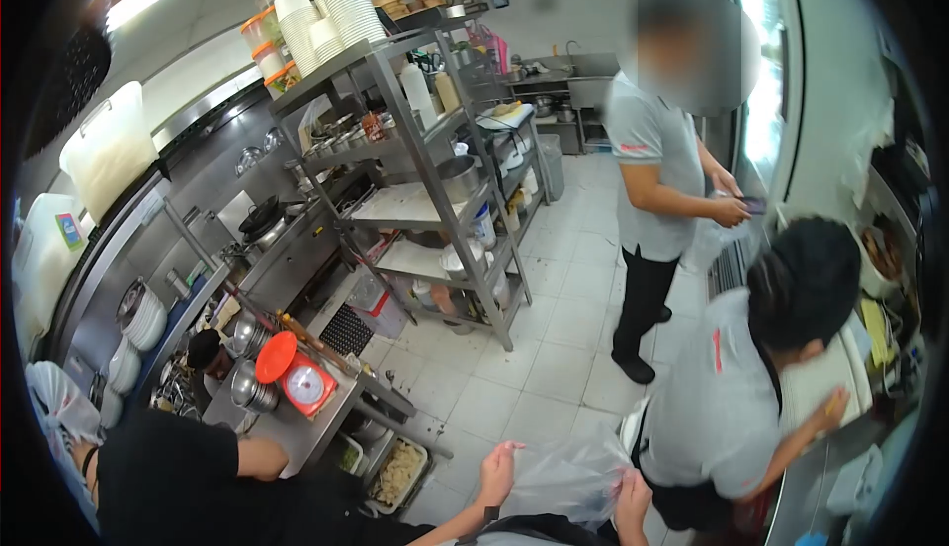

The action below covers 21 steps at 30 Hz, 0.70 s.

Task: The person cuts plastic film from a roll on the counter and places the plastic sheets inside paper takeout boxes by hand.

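Note:
A thin, clear plastic bag (565, 472) is stretched between my hands low in the view. My left hand (497, 473) pinches its left edge, with a dark band around the wrist. On the other side, my right hand (631, 499) is closed on the bag's right edge. The bag's lower part is hard to make out against my dark clothing.
A metal shelf rack (435, 180) holds pots and bottles. A red scale (306, 385) sits on a steel table. A person in black (178, 477) is at left; a standing person (652, 161) and a bending person (712, 398) are at right. Food trays (427, 462) lie low.

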Available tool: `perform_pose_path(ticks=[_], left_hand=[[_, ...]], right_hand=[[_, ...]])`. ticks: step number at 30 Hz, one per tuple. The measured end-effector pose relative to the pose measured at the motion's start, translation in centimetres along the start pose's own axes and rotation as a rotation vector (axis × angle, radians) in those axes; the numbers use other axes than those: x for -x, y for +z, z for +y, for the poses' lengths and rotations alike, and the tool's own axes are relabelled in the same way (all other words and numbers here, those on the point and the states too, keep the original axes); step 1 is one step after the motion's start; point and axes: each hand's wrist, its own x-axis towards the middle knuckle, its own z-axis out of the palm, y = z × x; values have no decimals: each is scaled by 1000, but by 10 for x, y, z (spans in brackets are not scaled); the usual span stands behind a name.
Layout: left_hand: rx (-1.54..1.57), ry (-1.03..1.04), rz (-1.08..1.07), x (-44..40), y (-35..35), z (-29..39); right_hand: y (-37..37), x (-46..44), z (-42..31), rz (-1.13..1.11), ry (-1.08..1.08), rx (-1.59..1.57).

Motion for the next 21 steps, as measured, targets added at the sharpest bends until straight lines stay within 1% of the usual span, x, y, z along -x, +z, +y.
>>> perform_pose_path(ticks=[2, 4, 7, 9, 10, 12, 13, 16, 19, 21], left_hand=[[47, 5, 94, -40, 13, 25], [86, 20, 176, -74, 23, 45], [8, 62, 338, -129, 22, 55], [14, 40, 332, -173, 15, 51], [14, 32, 326, -200, 11, 49], [112, 64, 292, -252, 10, 39], [167, 96, 269, -284, 12, 48], [-61, 99, 251, -361, 10, 86], [-160, 100, 191, -421, 7, 131], [32, 112, 196, -453, 10, 147]], right_hand=[[11, -57, -9, 21, -13, -11], [28, -107, -20, -10, -17, 9], [65, -171, -15, -83, 4, -30], [92, -218, -9, -160, 23, -110], [107, -246, -13, -189, 30, -10], [127, -280, -39, -262, 73, 197], [140, -303, -58, -305, 90, 153], [202, -368, -60, -204, 54, -143], [240, -420, -88, -200, -70, -95], [254, -454, -107, -181, -70, -83]])
